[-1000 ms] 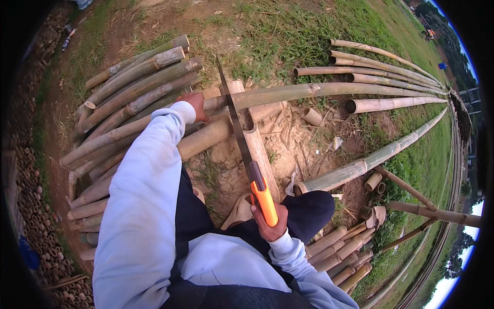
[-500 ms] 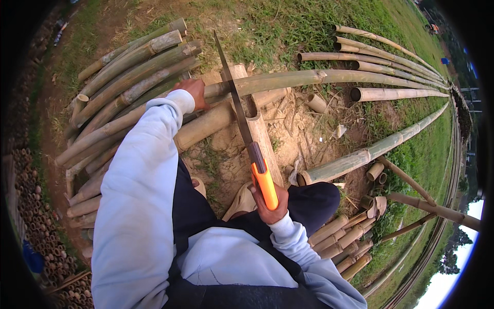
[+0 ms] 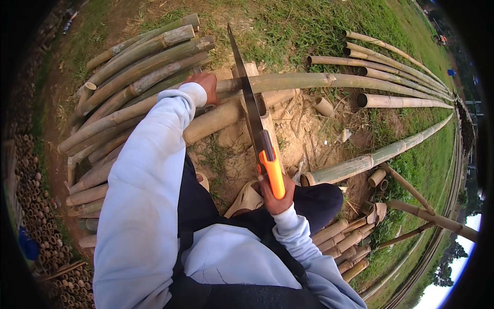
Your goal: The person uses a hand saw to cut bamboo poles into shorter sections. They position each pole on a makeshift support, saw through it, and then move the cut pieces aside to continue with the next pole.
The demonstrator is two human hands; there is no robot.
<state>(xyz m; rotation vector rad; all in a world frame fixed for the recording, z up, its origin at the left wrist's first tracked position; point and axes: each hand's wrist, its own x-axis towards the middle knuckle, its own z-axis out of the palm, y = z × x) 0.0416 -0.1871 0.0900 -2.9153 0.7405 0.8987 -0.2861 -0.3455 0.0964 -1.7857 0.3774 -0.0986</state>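
Observation:
My left hand (image 3: 206, 87) is closed around a long greenish bamboo pole (image 3: 298, 81) that runs from left to right in front of me. In my right hand (image 3: 279, 196) is the orange handle of a handsaw (image 3: 245, 85). Its dark blade points away from me and crosses the pole just right of my left hand. Whether the teeth have cut into the pole cannot be made out. Beneath the pole lie a thick bamboo length (image 3: 216, 122) and an upward-facing split or notched bamboo piece (image 3: 269, 126).
Stacked bamboo lengths (image 3: 149, 69) lie at my left. Longer poles (image 3: 401, 101) stretch off to the right, one (image 3: 370, 160) near my knee. Short cut pieces (image 3: 345, 242) are piled at the lower right. A stub (image 3: 323, 106) rests on sawdust-covered ground (image 3: 293, 123).
The saw and my right hand have slid a little farther away from me across the pole. My left hand keeps its hold. The whole view has shifted slightly.

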